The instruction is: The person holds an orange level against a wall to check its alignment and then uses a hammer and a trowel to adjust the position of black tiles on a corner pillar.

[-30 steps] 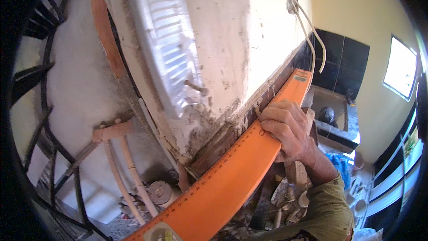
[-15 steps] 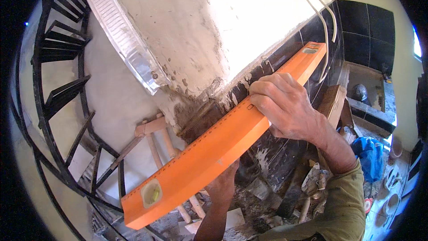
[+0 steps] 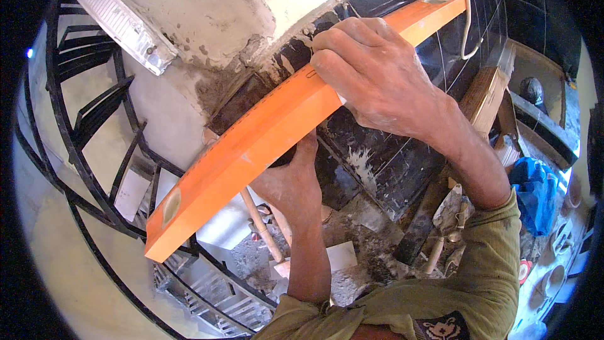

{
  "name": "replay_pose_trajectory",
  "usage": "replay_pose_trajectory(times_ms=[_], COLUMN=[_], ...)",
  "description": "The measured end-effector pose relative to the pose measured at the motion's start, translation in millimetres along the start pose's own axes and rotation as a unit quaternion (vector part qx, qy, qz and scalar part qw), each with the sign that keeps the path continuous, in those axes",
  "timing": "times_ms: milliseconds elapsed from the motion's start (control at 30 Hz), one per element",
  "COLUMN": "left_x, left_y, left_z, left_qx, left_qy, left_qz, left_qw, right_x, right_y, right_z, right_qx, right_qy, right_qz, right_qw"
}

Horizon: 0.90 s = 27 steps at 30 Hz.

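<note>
My right hand (image 3: 384, 82) is closed over the upper edge of a long orange spirit level (image 3: 251, 151), right of its middle. The level slants from the lower left to the upper right, along a wall of black tiles (image 3: 402, 170). Below the level, my left hand (image 3: 286, 186) reaches up with its thumb side showing. Its other fingers are hidden behind the level, so I cannot tell whether they grip it or the tile edge behind. A broken patch of rough mortar (image 3: 239, 97) shows just above the level.
A black metal railing (image 3: 72, 145) curves down the left. A trowel (image 3: 448, 211) and a wooden plank (image 3: 481, 104) lie at right, near a blue bag (image 3: 535, 195). Pale cable (image 3: 467, 38) hangs by the level's far end. A white ribbed strip (image 3: 119, 16) juts in at upper left.
The view has shifted downward, so the wall and level sit higher in it. My left hand shows more below the level. My right hand keeps its grip.
</note>
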State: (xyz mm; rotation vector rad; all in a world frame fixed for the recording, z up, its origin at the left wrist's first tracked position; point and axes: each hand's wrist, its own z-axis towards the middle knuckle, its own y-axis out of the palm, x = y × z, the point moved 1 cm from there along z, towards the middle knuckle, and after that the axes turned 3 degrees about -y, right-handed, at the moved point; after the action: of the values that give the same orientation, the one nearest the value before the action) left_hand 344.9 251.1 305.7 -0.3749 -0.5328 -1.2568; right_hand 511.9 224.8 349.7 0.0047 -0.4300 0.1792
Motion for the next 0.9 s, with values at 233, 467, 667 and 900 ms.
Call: replay_pose_trajectory(times_ms=[233,467,667,900], left_x=[-20.3,-6.2,-28.1,-48.6], left_y=[9.4,-5.1,-9.3,3.6], left_z=[7.7,12.9,8.7,7.3], left_qx=[-0.034,-0.061,-0.046,-0.042], left_qy=[0.069,-0.07,-0.036,-0.012], left_qz=[0.126,-0.047,0.023,-0.027], left_qw=[0.989,0.995,0.998,0.999], right_x=[5.6,1.4,-3.3,-63.0], right_y=[-1.5,-7.1,-10.7,-52.4], right_z=[-12.0,9.9,10.6,14.0], right_qx=[-0.038,-0.037,-0.054,-0.06], right_qy=[0.005,-0.009,-0.016,-0.043], right_qz=[-0.003,0.018,0.018,0.014], right_qw=[0.999,0.999,0.998,0.997])
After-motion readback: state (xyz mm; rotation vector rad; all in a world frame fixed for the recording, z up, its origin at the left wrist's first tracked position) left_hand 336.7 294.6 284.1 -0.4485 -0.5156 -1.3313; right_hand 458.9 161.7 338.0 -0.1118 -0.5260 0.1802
